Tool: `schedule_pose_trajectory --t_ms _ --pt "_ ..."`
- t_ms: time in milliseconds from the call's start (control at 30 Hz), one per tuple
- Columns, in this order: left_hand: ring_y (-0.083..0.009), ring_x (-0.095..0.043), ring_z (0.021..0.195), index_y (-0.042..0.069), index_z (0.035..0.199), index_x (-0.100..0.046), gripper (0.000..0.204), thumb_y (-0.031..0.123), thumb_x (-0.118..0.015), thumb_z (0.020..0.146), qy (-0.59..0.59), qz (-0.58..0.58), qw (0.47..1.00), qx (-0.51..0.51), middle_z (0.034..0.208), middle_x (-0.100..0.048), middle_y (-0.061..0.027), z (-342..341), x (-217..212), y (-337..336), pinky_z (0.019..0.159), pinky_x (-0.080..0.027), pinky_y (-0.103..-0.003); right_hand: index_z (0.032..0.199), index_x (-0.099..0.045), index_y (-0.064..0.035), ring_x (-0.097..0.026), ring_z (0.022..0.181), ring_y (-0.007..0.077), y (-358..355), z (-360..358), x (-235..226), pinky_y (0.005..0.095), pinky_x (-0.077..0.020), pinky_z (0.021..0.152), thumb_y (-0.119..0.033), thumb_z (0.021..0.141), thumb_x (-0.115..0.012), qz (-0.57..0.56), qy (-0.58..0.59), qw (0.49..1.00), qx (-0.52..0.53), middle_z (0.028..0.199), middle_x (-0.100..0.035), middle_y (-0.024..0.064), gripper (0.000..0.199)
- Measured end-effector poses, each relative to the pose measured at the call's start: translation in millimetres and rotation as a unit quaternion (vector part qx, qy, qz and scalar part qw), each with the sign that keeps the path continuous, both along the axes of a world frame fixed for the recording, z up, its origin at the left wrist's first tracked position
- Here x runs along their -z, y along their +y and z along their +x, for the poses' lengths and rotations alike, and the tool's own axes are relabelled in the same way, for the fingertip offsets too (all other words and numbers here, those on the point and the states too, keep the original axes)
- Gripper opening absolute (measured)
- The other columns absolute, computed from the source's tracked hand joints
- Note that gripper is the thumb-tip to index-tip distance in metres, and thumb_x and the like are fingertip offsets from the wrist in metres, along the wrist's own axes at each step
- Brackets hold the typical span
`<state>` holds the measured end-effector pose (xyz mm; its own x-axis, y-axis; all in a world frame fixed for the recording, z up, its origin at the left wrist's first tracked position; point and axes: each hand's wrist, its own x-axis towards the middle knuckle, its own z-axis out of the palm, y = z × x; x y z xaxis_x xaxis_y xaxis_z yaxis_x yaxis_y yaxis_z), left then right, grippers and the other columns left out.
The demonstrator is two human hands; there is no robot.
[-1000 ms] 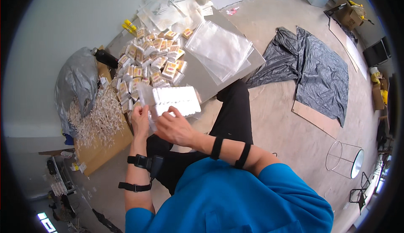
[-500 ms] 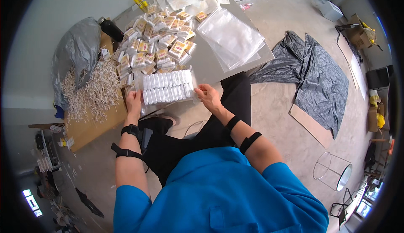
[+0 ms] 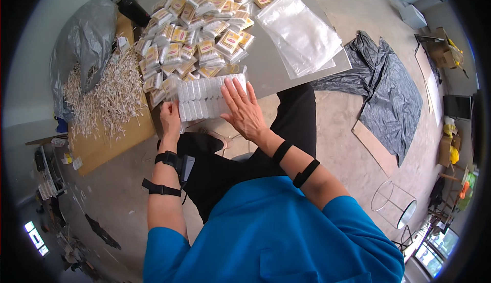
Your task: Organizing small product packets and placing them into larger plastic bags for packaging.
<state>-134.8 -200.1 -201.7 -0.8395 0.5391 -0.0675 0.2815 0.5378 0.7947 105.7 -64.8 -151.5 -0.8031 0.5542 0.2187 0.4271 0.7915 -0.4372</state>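
A clear plastic bag point(image 3: 199, 101) of white bundles in two rows lies at the near edge of the grey table. My right hand point(image 3: 243, 108) rests flat over the bag's right part, fingers stretched and a little spread. At the left edge of the bag my left hand point(image 3: 170, 117) is closed, its fingertips pinching the plastic. Just beyond lies a heap of small clear packs of cotton swabs point(image 3: 207, 48) with yellow labels. My right palm and fingers hide some of the bundles.
Loose cotton swabs point(image 3: 105, 99) are piled on brown cardboard point(image 3: 115, 147) at left, beside a grey plastic sack point(image 3: 84, 37) and a black bottle point(image 3: 131, 10). Flat clear bags point(image 3: 299, 35) lie on the table's right. Dark sheeting point(image 3: 391, 99) and a round-topped wire frame point(image 3: 394, 205) are on the floor.
My right hand has let go of the bag's right edge and moved left onto its top, fingers opening flat. My left hand stays at the left edge. The view has shifted slightly.
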Motion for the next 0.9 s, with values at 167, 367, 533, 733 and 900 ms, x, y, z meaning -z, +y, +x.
schedule_pose_trajectory --t_ms 167,367,533,733,900 --pt "-0.0181 -0.055 0.071 -0.003 0.091 -0.06 0.029 0.026 -0.062 0.094 -0.029 0.013 0.999 -0.001 0.078 -0.062 -0.0118 7 -8 1 0.068 -0.046 -0.034 0.15 -0.027 -0.0047 -0.016 0.148 0.0252 4 -10 15 0.0477 -0.0086 0.121 -0.054 0.086 -0.054 0.042 -0.065 0.996 -0.049 0.158 -0.023 0.0089 0.085" --pt "-0.0131 -0.052 0.069 -0.002 0.09 -0.058 0.028 0.025 -0.061 0.096 -0.031 0.011 0.999 0.012 0.076 -0.06 -0.0086 12 -18 -1 0.064 -0.044 -0.031 0.15 -0.025 -0.0032 -0.015 0.148 0.0251 0 -16 7 0.0487 -0.007 0.121 -0.063 0.084 -0.047 0.043 -0.089 0.994 -0.056 0.158 -0.022 0.0096 0.092" --pt "-0.0148 -0.05 0.069 -0.002 0.091 -0.058 0.029 0.026 -0.059 0.097 -0.076 0.057 0.996 0.007 0.075 -0.058 -0.0085 12 -13 0 0.065 -0.043 -0.031 0.15 -0.025 -0.0018 -0.014 0.148 0.0261 0 -22 6 0.0501 -0.0068 0.12 -0.068 0.08 -0.048 0.039 -0.096 0.993 -0.056 0.158 -0.022 0.0106 0.099" --pt "-0.0159 -0.054 0.072 -0.002 0.093 -0.057 0.028 0.025 -0.058 0.098 -0.031 -0.001 0.999 0.032 0.078 -0.061 -0.0087 13 -19 1 0.067 -0.045 -0.032 0.151 -0.023 -0.0023 -0.013 0.148 0.0274 2 -2 0 0.0492 -0.004 0.12 -0.048 0.085 -0.06 -0.003 -0.045 0.999 -0.028 0.158 -0.02 0.0145 0.088" --pt "-0.0161 -0.058 0.083 -0.002 0.106 -0.059 0.03 0.027 -0.051 0.101 -0.104 0.044 0.993 0.041 0.09 -0.063 -0.0079 12 -24 5 0.079 -0.046 -0.03 0.137 -0.045 0.0017 -0.049 0.126 0.0296 1 31 40 0.047 -0.0365 0.108 -0.036 0.095 -0.056 -0.357 0.191 0.87 0.282 0.138 -0.049 0.0178 0.057"
